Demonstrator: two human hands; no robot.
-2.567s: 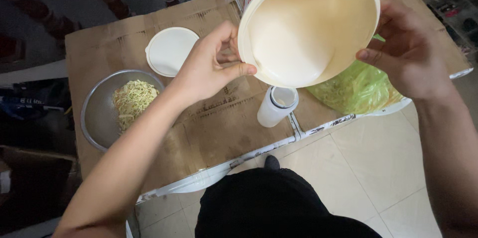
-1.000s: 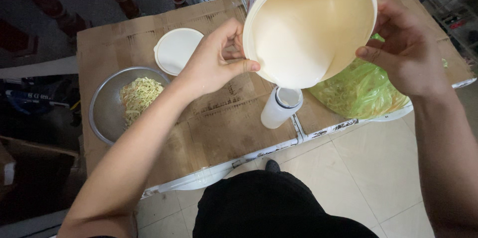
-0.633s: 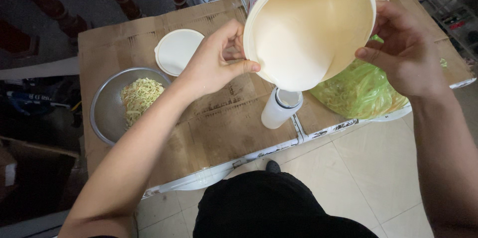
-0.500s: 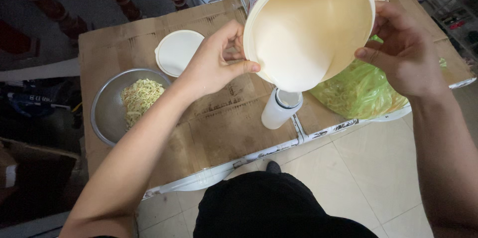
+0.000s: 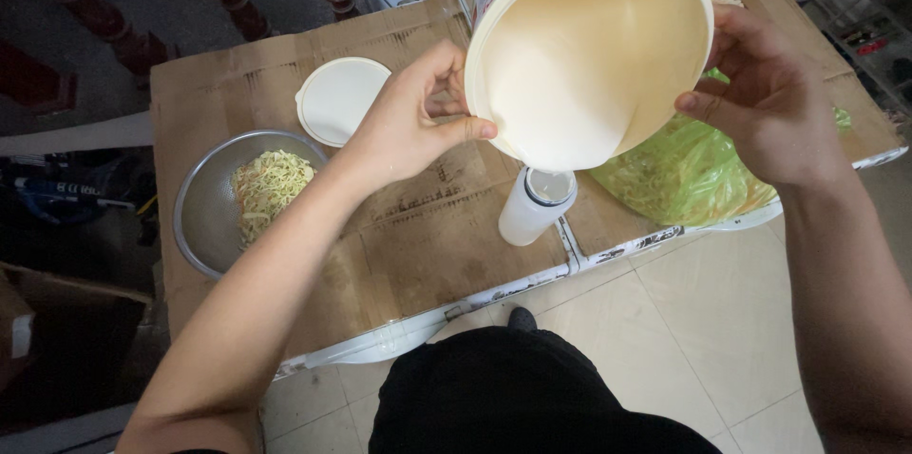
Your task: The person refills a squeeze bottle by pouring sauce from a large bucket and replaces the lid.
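Note:
Both my hands hold a large white plastic tub [image 5: 589, 46], tilted toward me so its cream-coloured contents reach the lower rim. My left hand [image 5: 413, 117] grips the rim on the left with the thumb over the edge. My right hand [image 5: 769, 98] supports the tub's right side. Directly under the lowered rim stands a small white bottle [image 5: 534, 207] with its mouth uncovered, upright on the cardboard-covered table [image 5: 427, 245].
A round white lid [image 5: 340, 100] lies on the cardboard at the back left. A metal bowl [image 5: 204, 217] with yellow shredded food sits at the left. A green plastic bag [image 5: 684, 179] of food lies right of the bottle. Buckets and red wooden legs stand beyond the table.
The tub has tipped slightly further over the bottle and the view has shifted a little. Both hands keep the same grip.

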